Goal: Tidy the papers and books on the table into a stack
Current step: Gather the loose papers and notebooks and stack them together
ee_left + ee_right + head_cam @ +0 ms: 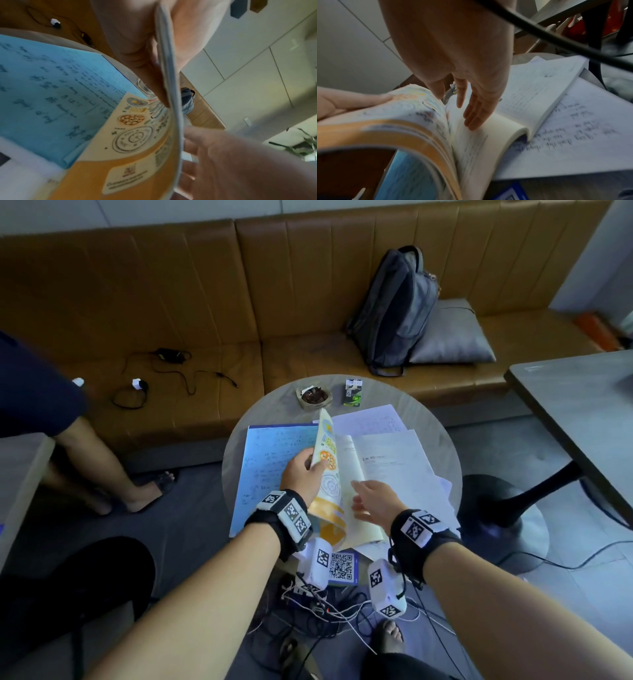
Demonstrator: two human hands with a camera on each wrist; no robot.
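Fingers of the left hand are curling round the book's cover half, thumb on the printed outside and the other digits behind it, propping that half nearly upright. Wrist is angling toward 1 o'clock, forearm coming in from 7 o'clock of the head view. The left wrist view is showing the same pinch: the cover's edge is running between thumb and fingers.

The right hand is hovering flat and loose over the open pages, palm down, fingers spread apart and pointing toward 10 o'clock, gripping nothing. Whether the fingertips are touching the page is unclear; in the right wrist view they are sitting just above the gutter. Its forearm is entering from 5 o'clock.

The book is lying at the centre of the round table, its right half resting flat on white sheets with handwriting. A blue sheet is lying at 9 o'clock of the book, partly under the raised cover. More white paper is showing at 12 o'clock.

An ashtray and a small pack are sitting at the table's 12 o'clock rim, close together. A QR card is lying at the 6 o'clock edge.
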